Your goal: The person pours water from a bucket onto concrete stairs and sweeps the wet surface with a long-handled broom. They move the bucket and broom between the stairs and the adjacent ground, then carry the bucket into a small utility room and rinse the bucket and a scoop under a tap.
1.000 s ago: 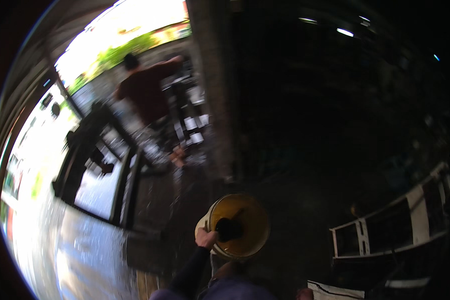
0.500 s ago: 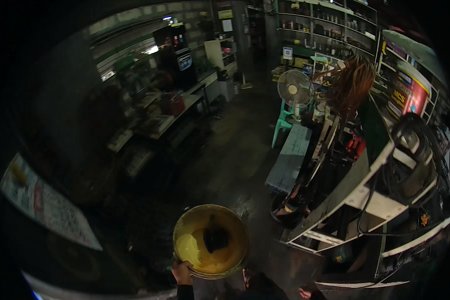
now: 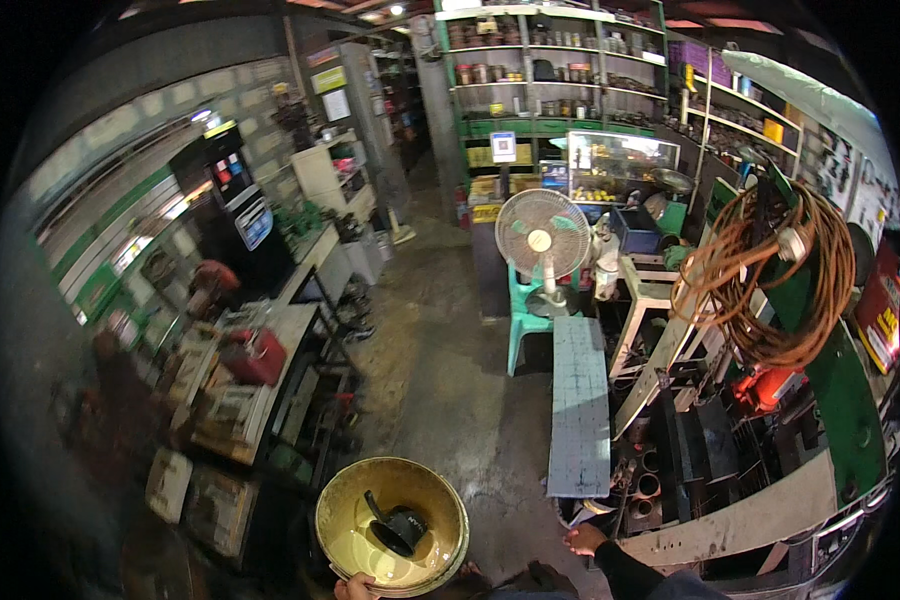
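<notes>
My left hand point(image 3: 356, 588) grips the near rim of a round yellow metal basin point(image 3: 348, 530) at the bottom of the view. A black scoop-like object point(image 3: 398, 528) lies inside the basin. My right hand point(image 3: 583, 541), on a dark-sleeved forearm, hangs free at the lower right with fingers loose and nothing in it. It is close to the near end of a long grey bench point(image 3: 579, 405).
A concrete aisle runs ahead between a cluttered workbench point(image 3: 240, 390) on the left and metal racks on the right. A standing fan point(image 3: 542, 235) sits on a green chair point(image 3: 523, 318). A coil of orange cable point(image 3: 770, 280) hangs right. Stocked shelves point(image 3: 550, 80) fill the back.
The view has swung from a bright doorway with another person to the inside of the workshop. The basin stays in my left hand. My right hand has come into view.
</notes>
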